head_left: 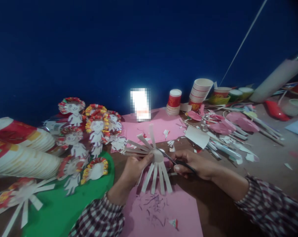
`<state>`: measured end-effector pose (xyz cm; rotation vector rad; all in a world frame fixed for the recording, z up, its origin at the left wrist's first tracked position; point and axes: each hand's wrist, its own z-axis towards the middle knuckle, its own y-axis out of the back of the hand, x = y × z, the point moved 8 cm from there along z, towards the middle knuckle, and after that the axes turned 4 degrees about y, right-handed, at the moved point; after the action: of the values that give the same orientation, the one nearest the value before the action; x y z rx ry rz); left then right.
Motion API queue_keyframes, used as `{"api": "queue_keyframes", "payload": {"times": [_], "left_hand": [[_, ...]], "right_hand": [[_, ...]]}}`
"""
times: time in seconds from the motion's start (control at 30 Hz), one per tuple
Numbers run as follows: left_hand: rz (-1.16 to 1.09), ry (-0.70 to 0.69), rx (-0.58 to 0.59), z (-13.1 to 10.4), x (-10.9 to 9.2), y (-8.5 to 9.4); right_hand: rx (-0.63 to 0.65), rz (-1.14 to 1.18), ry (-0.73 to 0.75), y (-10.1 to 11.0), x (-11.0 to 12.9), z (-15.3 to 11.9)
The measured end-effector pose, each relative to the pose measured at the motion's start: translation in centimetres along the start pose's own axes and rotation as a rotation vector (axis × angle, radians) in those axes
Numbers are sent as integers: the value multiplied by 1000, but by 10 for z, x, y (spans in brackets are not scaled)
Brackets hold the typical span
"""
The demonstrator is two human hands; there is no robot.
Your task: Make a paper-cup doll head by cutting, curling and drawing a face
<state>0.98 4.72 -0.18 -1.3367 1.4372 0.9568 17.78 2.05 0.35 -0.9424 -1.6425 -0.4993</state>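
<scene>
My left hand (136,168) pinches a paper cup cut into strips (158,156), gripping it at the left of its round base. White strips fan out from that base to the upper left and downward. In my right hand (190,163) is a pair of scissors (173,160), whose dark handle lies within my fingers. The scissor blades reach left to the base of the cut cup. Whether the blades are apart is too small to make out. Beneath both hands lies a pink sheet (178,207) with dark scribbles and a paper scrap (174,223).
Paper dolls with curled frames (97,126) stand left, near a green board (65,204) and stacked paper cups (28,158). Another strip-cut cup (25,194) lies front left. More cup stacks (200,90) stand at the back. Pink cutouts (240,121), scraps and a red object (276,111) are right.
</scene>
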Motion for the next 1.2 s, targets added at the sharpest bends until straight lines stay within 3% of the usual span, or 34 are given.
{"api": "queue_keyframes", "payload": {"times": [0.53,0.7,0.97,1.2], "left_hand": [[-23,73,21,0,7,-1],[-57,2,27,1,-1,-3],[-23,-47,148,-2,-4,-13],[-24,-40,140,-2,-6,-14]], "right_hand": [[-64,-172,93,-9,10,0],[-15,-161,90,-11,4,1],[102,-112,99,-14,4,1],[50,-131,120,-16,9,1]]}}
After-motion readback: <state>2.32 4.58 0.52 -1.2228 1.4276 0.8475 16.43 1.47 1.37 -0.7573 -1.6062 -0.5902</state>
